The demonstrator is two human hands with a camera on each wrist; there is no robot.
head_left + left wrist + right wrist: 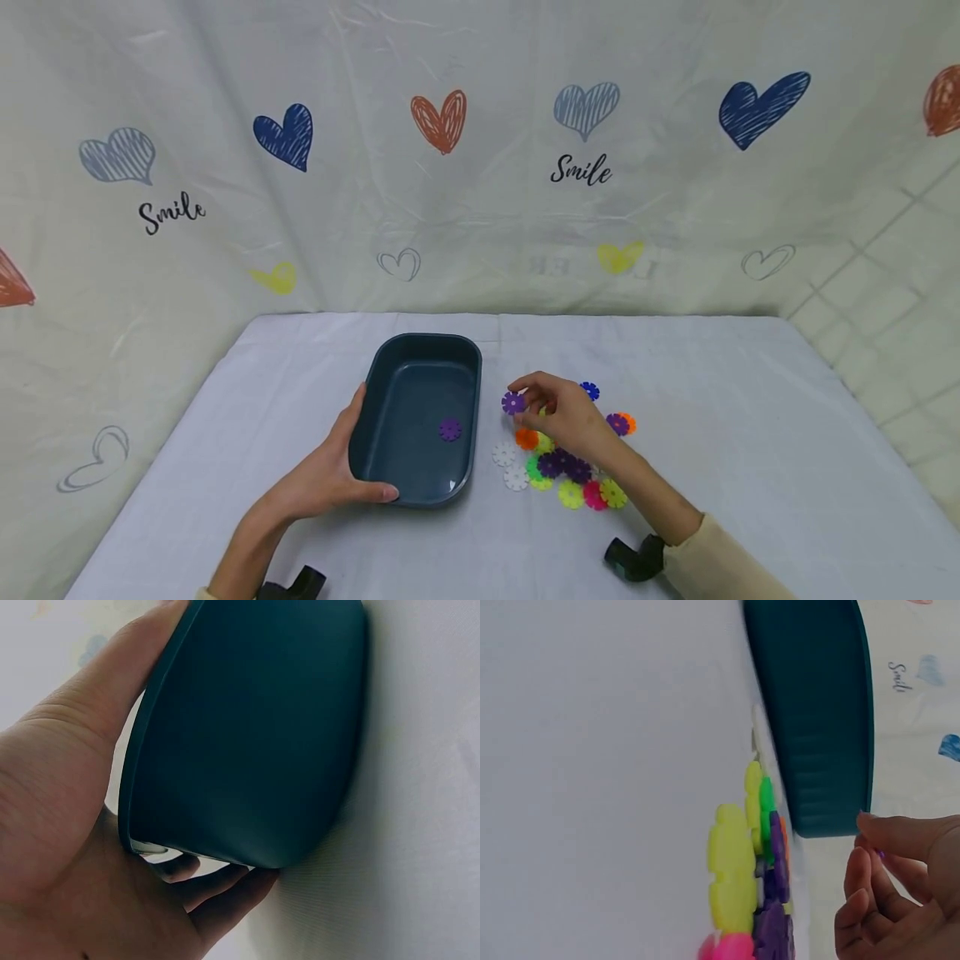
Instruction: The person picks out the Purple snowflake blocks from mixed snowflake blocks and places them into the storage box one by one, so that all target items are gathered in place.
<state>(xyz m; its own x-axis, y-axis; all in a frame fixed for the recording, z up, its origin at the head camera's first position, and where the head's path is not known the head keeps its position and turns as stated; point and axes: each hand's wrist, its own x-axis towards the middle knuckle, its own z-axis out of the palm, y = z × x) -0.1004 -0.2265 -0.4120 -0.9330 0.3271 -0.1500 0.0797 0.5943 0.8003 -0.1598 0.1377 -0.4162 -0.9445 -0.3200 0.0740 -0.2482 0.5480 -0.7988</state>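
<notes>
The right hand (566, 412) is pinching a purple notched disc (513, 403) between thumb and fingertips, the gap closed down to the piece's thin edge, and most of the disc is showing clear of the fingers, probably because so flat a thing is easiest to manage by its rim. It's hanging between the tray and the loose pieces, just off the tray's right side. Over on the other side, the left hand (330, 479) is spreading wide around the dark tray (412, 400), thumb lying along the near rim, fingers reaching up the left wall, likely steadying it. Inside, one purple piece (450, 430) is lying flat toward the right wall. Just right of the tray, a colorful pile (571, 494) is sitting under the right forearm, presumably there for easy reach, with white discs (504, 454) edging nearest the tray. White cloth (720, 417) is running beneath everything.
</notes>
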